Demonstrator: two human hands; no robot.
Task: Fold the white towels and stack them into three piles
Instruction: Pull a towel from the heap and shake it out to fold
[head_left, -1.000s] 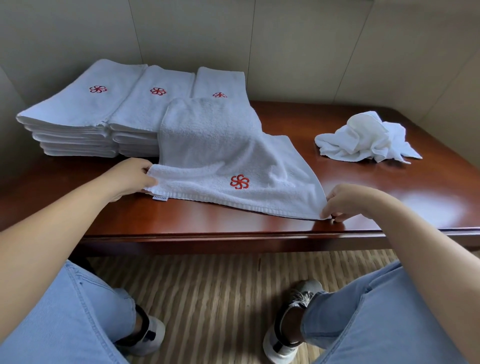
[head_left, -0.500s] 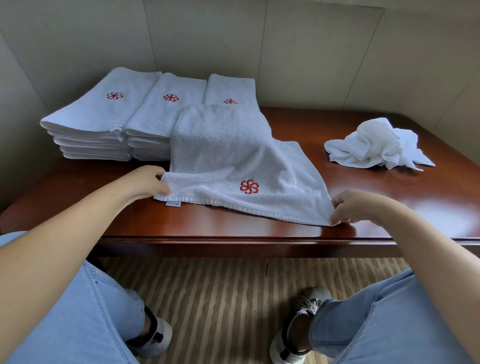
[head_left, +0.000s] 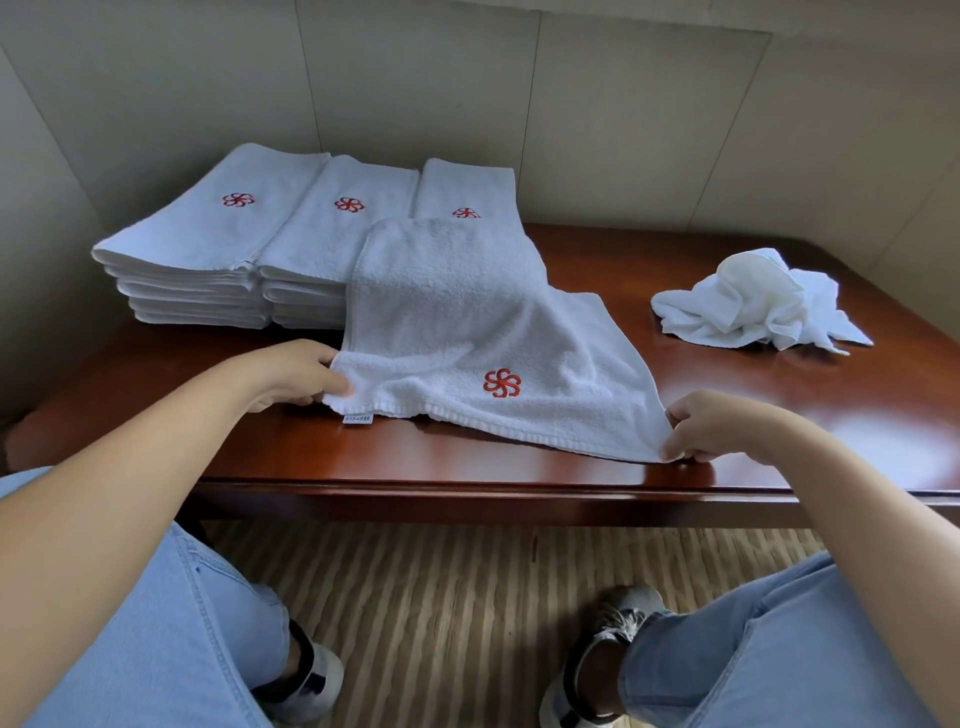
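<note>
Both hands (head_left: 298, 376) (head_left: 719, 426) still pinching the spread towel's (head_left: 467, 322) near corners, left corner now nearer the piles (head_left: 270, 244).

the left hand (head_left: 298, 375) is now pinching the near left corner of the towel (head_left: 467, 332) with its thumb on top, and this corner is lifting a little. the camera view is shifting slightly.
</note>
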